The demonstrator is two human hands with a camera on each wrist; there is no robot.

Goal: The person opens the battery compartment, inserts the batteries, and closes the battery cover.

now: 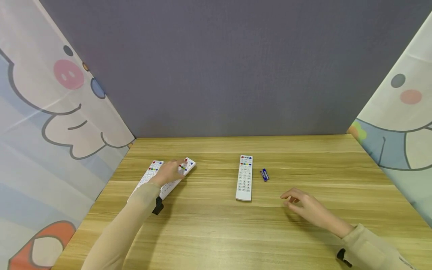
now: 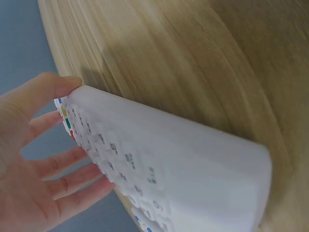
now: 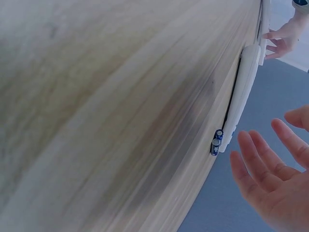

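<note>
At the left of the table, my left hand point(image 1: 167, 173) holds a white remote control point(image 1: 171, 187) that lies slanted in the head view. In the left wrist view, the thumb is on one long edge of this remote point(image 2: 203, 150) and the fingers reach the button side. Close by on its left lies a second white remote point(image 1: 144, 180), partly hidden by the arm. A third white remote point(image 1: 244, 176) rests at mid-table, with two small blue batteries point(image 1: 264, 174) to its right. My right hand point(image 1: 305, 207) hovers nearer me, holding nothing, its fingers loosely bent.
The wooden table point(image 1: 216, 232) ends at a dark grey panel point(image 1: 233, 67) at the back. Cloths printed with cartoon animals hang on both sides, a left cloth point(image 1: 30, 150) and a right cloth point(image 1: 405, 112). A dark strap part point(image 1: 158, 206) hangs below the left wrist.
</note>
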